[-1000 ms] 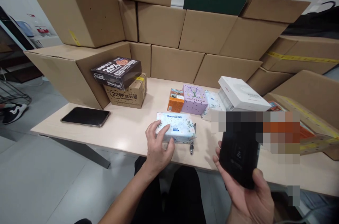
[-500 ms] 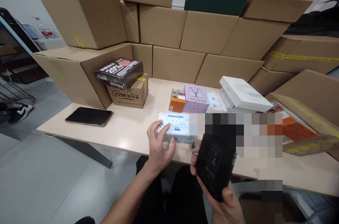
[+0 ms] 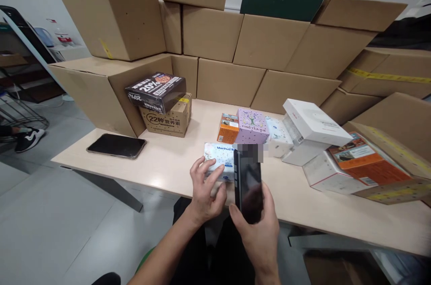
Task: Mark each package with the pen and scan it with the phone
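The black handheld device (image 3: 248, 186) has swung leftward and turned since the earlier frame, its glossy face now showing. The right hand's (image 3: 257, 231) thumb and fingers clasp its lower sides; the left hand's (image 3: 207, 193) fingers are spread over the tissue pack's (image 3: 221, 155) near left part. A loose right grip could let the device slip and knock the pack. The pack lies beneath the left fingertips on the table (image 3: 168, 164), before the orange box (image 3: 227, 130).
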`<act>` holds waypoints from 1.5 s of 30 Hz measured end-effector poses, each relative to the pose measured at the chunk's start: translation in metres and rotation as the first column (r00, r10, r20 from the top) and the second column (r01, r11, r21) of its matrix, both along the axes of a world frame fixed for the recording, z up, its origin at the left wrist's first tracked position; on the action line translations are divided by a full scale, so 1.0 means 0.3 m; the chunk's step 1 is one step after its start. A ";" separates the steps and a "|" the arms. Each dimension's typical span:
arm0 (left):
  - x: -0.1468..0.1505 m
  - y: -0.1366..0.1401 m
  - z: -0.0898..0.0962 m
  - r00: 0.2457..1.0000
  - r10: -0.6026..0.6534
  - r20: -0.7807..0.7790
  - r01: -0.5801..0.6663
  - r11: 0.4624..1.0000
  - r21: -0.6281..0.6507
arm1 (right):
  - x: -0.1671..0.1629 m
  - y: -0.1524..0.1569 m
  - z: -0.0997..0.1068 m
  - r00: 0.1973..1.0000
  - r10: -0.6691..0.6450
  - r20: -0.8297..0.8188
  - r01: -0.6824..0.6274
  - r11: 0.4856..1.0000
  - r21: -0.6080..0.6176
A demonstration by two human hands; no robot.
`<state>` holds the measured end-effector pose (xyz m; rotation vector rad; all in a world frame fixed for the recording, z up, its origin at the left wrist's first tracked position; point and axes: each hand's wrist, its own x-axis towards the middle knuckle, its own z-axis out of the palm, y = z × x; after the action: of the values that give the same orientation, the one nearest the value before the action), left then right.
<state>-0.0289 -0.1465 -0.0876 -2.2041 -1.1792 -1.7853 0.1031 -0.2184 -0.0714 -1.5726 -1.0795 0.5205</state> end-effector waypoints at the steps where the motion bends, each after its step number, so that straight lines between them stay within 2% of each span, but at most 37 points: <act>1: -0.002 -0.001 0.001 1.000 0.000 -0.013 0.000 1.000 0.010 | -0.008 0.006 0.004 0.998 -0.001 0.059 0.000 1.000 0.008; 5: -0.006 -0.003 0.011 0.998 0.001 -0.056 0.001 0.999 0.036 | -0.027 0.022 0.009 0.979 -0.022 0.201 0.010 0.998 0.062; 9: -0.005 -0.002 0.014 0.997 -0.009 -0.073 0.011 0.999 0.036 | -0.028 0.030 0.002 0.963 -0.051 0.265 0.027 0.995 0.094; 14: -0.004 -0.003 0.003 0.998 -0.023 -0.063 0.022 1.000 -0.011 | -0.026 0.036 0.001 0.954 -0.074 0.290 0.044 0.993 0.108; 29: -0.003 0.000 -0.006 0.998 -0.025 -0.056 0.023 0.999 -0.034 | -0.023 0.040 -0.006 0.925 -0.092 0.369 0.060 0.993 0.098; 38: 0.001 0.004 -0.004 0.998 -0.016 -0.053 0.014 0.999 -0.039 | -0.019 0.055 0.001 0.880 -0.116 0.460 0.050 0.987 0.153; 45: 0.004 0.005 -0.005 0.999 -0.032 -0.027 0.030 0.997 -0.074 | 0.010 0.061 -0.002 0.883 -0.120 0.453 0.056 0.987 0.152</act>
<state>-0.0276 -0.1451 -0.0891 -2.2922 -1.2304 -1.7437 0.1061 -0.2001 -0.0720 -1.6569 -1.3586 -0.0011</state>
